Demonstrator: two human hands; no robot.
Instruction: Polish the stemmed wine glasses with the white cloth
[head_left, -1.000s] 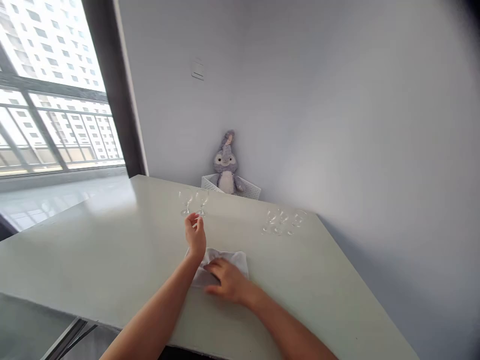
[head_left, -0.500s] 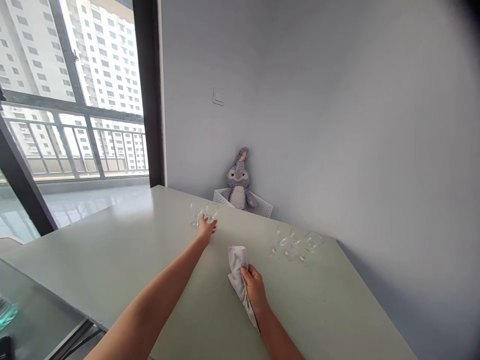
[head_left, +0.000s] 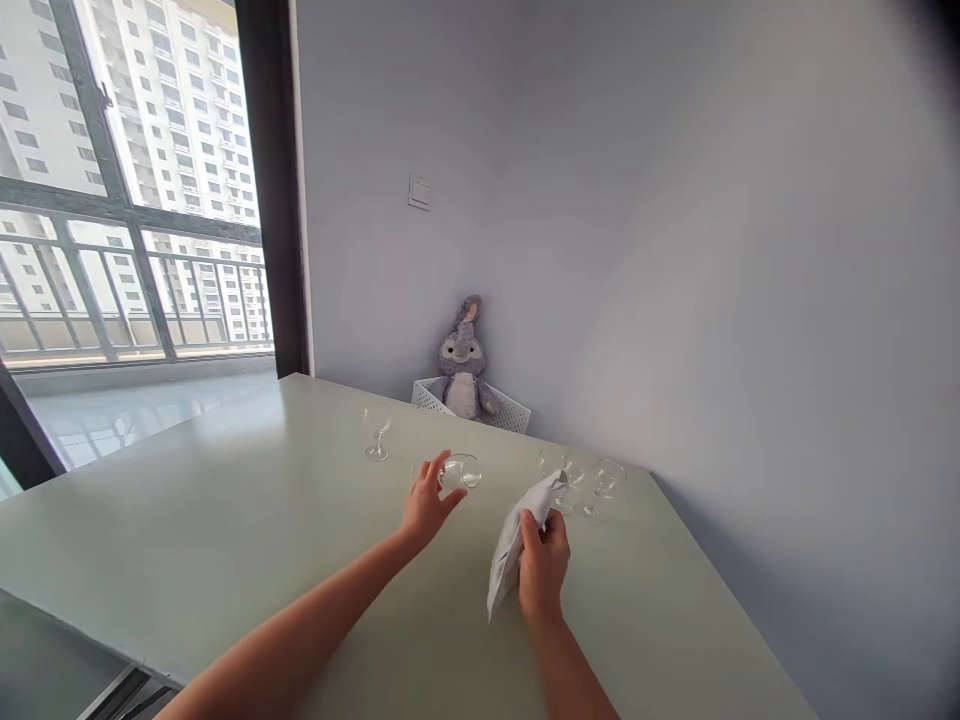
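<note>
My left hand is closed around a clear stemmed glass, which is tipped sideways with its bowl toward the right. To the right, my right hand grips a folded pale grey cloth between thumb and fingers. One upright wine glass stands on the table, left of my left hand. Beyond the cloth is a group of similar glasses, partly covered by the cloth and my right hand.
The pale green table reaches back to the grey walls. Behind its far edge a plush rabbit sits in a white perforated basket. A glazed balcony door is at the left.
My left hand has taken one of the two left glasses and brought it nearer and to the right, tilting it. My right hand has raised the cloth, and the view has turned slightly right.
</note>
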